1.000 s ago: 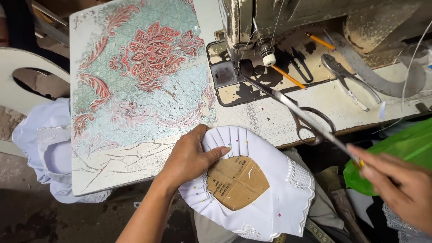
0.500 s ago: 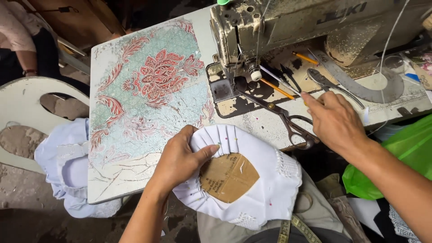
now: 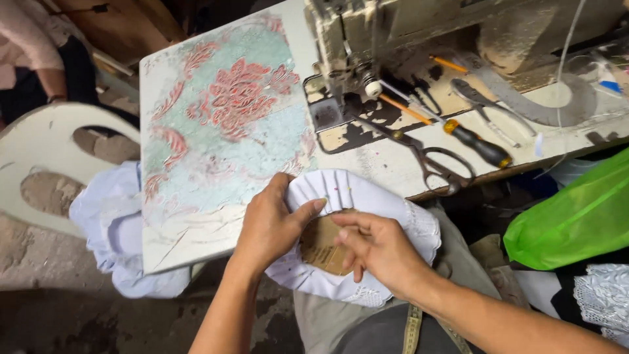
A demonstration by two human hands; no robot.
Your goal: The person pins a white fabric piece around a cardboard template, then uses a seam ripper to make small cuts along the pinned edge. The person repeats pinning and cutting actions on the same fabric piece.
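Head view, hands: left hand (image 3: 272,223) lies flat on the white pleated fabric piece (image 3: 367,196), thumb stretched along its gathered edge; right hand (image 3: 380,249) presses bent fingers on the brown cardboard disc (image 3: 321,246) at its middle. Neither is closed around anything.
Head view, fabric piece: at the near edge of the bench (image 3: 393,164), partly over the person's lap.
Head view, behind: scissors (image 3: 432,160) lie just past the fabric, a black-handled screwdriver (image 3: 475,144) beside them, the sewing machine (image 3: 367,46) further back.
Head view, left: a floral patterned board (image 3: 223,118) covers the bench; pale blue cloth (image 3: 111,223) hangs below.
Head view, right: green plastic bag (image 3: 576,216).
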